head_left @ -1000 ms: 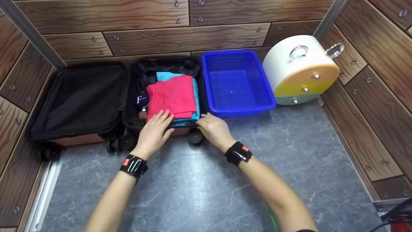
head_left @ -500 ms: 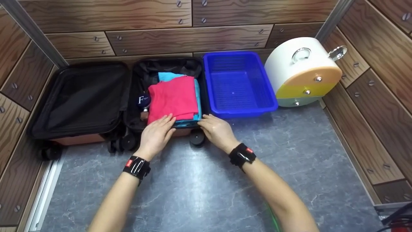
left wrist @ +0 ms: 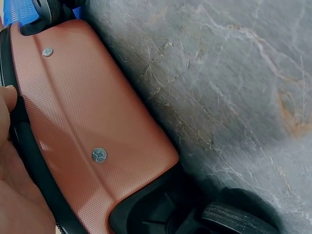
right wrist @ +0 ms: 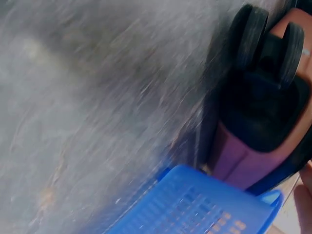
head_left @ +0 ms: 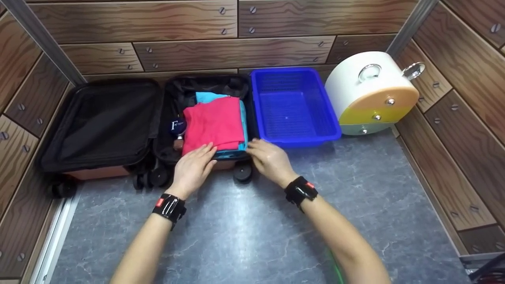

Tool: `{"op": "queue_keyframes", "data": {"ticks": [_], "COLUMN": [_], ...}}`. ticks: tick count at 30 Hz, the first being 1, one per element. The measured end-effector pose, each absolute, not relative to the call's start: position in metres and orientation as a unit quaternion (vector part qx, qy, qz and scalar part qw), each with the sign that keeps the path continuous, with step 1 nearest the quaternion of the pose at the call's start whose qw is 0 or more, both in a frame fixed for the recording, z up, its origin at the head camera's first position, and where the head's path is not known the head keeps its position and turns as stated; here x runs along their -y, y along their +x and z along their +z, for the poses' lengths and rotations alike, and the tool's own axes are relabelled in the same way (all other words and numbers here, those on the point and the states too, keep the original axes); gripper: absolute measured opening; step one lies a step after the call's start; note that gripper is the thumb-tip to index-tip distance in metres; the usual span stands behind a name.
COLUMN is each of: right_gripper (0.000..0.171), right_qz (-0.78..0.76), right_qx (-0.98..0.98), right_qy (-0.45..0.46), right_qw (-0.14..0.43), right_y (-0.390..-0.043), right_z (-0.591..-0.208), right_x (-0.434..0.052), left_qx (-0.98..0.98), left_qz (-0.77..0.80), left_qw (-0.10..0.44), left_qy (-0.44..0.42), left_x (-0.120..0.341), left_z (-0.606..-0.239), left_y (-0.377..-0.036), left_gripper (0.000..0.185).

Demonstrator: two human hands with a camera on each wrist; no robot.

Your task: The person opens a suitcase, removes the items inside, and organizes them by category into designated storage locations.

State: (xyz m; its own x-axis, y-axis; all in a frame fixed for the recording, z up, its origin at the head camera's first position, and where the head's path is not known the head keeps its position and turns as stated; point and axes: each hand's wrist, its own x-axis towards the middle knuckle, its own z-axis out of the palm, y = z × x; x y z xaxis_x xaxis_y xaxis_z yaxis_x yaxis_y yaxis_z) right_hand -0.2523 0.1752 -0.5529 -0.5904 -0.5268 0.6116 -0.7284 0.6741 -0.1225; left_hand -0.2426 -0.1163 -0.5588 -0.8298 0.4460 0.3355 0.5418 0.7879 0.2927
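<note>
An open suitcase with a black lining and a copper-coloured shell [left wrist: 87, 107] lies flat on the floor. Folded pink cloth [head_left: 215, 122] lies over light blue cloth [head_left: 205, 96] in its right half. Left of the cloth sits a dark blue round item [head_left: 178, 125] with a white "F". My left hand [head_left: 193, 170] rests on the suitcase's front edge, fingertips on the pink cloth and thumb spread. At the front right corner my right hand [head_left: 273, 162] has loosely bent fingers close to the rim, nothing held. Its fingers barely show at the right wrist view's edge.
A blue plastic basket [head_left: 296, 139] stands right beside the suitcase. Beyond it is a white rounded drawer box [head_left: 355, 67] with coloured fronts. The suitcase's black lid half [head_left: 106, 122] spreads left. Wheels [head_left: 242, 172] jut from the near side. Wood-patterned walls enclose the floor.
My right hand has drawn slightly away from the suitcase corner. My left hand has slid a little back from the pink cloth toward the front rim. The view has shifted slightly.
</note>
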Motion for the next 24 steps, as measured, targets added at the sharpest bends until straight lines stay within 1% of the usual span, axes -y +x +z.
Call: {"op": "queue_keyframes", "data": {"ticks": [2, 4, 7, 10, 14, 18, 24], "right_gripper": [0.032, 0.037, 0.041, 0.037, 0.030, 0.029, 0.031], "right_qz": [0.188, 0.186, 0.173, 0.158, 0.156, 0.167, 0.172], "right_qx": [0.872, 0.885, 0.918, 0.940, 0.944, 0.943, 0.947], "right_qy": [0.338, 0.296, 0.222, 0.182, 0.184, 0.185, 0.182], "right_qw": [0.301, 0.307, 0.281, 0.242, 0.225, 0.222, 0.200], "right_y": [-0.257, -0.262, -0.266, -0.266, -0.261, -0.255, -0.246], "right_z": [-0.553, -0.553, -0.556, -0.560, -0.562, -0.562, -0.557], "right_x": [-0.183, -0.191, -0.202, -0.210, -0.213, -0.212, -0.212], "left_qx": [0.935, 0.934, 0.936, 0.938, 0.939, 0.939, 0.938], "left_qz": [-0.193, -0.194, -0.192, -0.191, -0.189, -0.191, -0.197], "left_qw": [0.132, 0.135, 0.132, 0.126, 0.122, 0.121, 0.110], "left_qy": [-0.266, -0.267, -0.265, -0.262, -0.260, -0.260, -0.264], "left_x": [0.116, 0.116, 0.116, 0.116, 0.116, 0.117, 0.118], "left_z": [-0.558, -0.558, -0.558, -0.559, -0.560, -0.559, -0.555], "left_y": [-0.243, -0.243, -0.243, -0.242, -0.242, -0.242, -0.242], "left_gripper": [0.045, 0.045, 0.045, 0.046, 0.046, 0.046, 0.047]}}
